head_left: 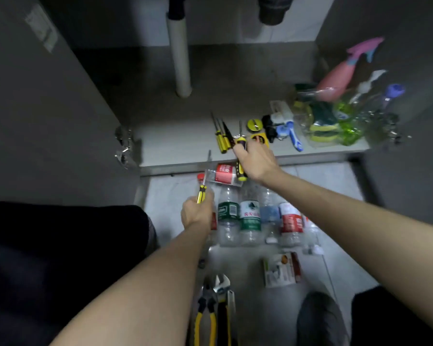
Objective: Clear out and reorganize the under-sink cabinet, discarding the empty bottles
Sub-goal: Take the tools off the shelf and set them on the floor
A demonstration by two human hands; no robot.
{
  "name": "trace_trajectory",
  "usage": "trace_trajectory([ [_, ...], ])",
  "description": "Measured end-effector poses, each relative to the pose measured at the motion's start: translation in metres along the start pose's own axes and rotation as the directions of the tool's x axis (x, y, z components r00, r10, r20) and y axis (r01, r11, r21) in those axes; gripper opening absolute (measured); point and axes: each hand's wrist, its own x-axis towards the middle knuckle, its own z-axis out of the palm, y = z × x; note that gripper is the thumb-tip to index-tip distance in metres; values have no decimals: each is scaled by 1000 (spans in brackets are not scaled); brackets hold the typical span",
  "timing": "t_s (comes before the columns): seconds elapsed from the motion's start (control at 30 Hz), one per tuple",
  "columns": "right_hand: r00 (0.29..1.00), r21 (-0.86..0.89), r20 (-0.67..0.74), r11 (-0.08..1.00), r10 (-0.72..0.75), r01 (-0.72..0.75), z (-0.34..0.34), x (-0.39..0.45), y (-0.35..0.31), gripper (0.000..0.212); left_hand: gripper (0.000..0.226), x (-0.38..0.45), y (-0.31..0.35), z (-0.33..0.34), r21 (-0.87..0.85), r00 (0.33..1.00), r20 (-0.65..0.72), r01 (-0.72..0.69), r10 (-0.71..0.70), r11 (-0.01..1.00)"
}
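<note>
Head view, starting nearest you: at the bottom centre of the frame, yellow-handled pliers (pixel 205 318) and an adjustable wrench (pixel 222 287) lie on the tiled floor (pixel 255 320), with a small carton (pixel 281 269) just to their right. Above them a row of empty plastic bottles (pixel 250 218) lies side by side on the floor, labels green, blue and red, and one more red-labelled bottle (pixel 224 174) lies crosswise beyond the row.

Your left hand (pixel 196 211) is curled round a yellow-handled screwdriver (pixel 202 189), blade pointing up the frame, over the left end of the row. Your right hand (pixel 256 161) reaches further, to the front edge of the cabinet floor (pixel 175 143), and grips a black-and-yellow screwdriver (pixel 241 156) by the handle.

Just beyond that hand, more screwdrivers (pixel 221 136) lie in a group on the cabinet floor. To their right sit a tape measure (pixel 255 124) and a blue-handled tool (pixel 294 136), then sponges (pixel 323 121) and a green spray bottle (pixel 348 118), with a pink spray bottle (pixel 340 76) in the upper right. A white drain pipe (pixel 180 61) stands at the upper centre.
</note>
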Motion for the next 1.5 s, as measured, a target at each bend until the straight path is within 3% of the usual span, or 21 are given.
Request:
trace_trajectory([
  [0.07, 997, 57, 21, 995, 76, -77, -5, -43, 30, 39, 45, -23, -11, 7, 8, 981, 193, -4, 2, 1000],
  [0.2, 983, 83, 66, 980, 173, -178, 3, -124, 91, 48, 43, -66, -47, 20, 165, 937, 341, -141, 78, 976],
  [0.4, 908, 96, 197, 914, 370, -393, 32, -217, 149, 49, 35, -125, -121, 28, 360, 941, 333, -187, 61, 914],
  [0.5, 856, -14, 240, 883, 458, -469, 47, -260, 161, 54, 28, -146, -143, 30, 432, 928, 371, -149, -24, 889],
  [0.63, 815, -177, 332, 880, 475, -441, 59, -298, 162, 53, 36, -153, -150, 32, 552, 866, 478, -166, -147, 817],
  [0.8, 762, -279, 428, 873, 486, -400, 64, -310, 154, 48, 60, -161, -163, 28, 623, 853, 471, -142, -224, 769],
  [0.97, 734, -267, 446, 859, 512, -437, 79, -306, 157, 36, 50, -166, -178, 30, 612, 835, 501, -154, -229, 776],
  [1.1, 710, -275, 479, 856, 516, -437, 88, -304, 167, 42, 44, -161, -192, 28, 631, 817, 524, -183, -240, 754],
  [1.2, 693, -283, 493, 850, 526, -444, 93, -304, 176, 43, 32, -156, -193, 29, 679, 811, 542, -269, -220, 683],
  [1.37, 678, -262, 507, 845, 532, -466, 107, -309, 184, 38, 23, -151, -189, 34, 762, 808, 565, -435, -165, 480],
  [1.5, 659, -248, 523, 837, 540, -488, 119, -313, 186, 37, 27, -149, -196, 36, 770, 817, 554, -430, -160, 472],
])
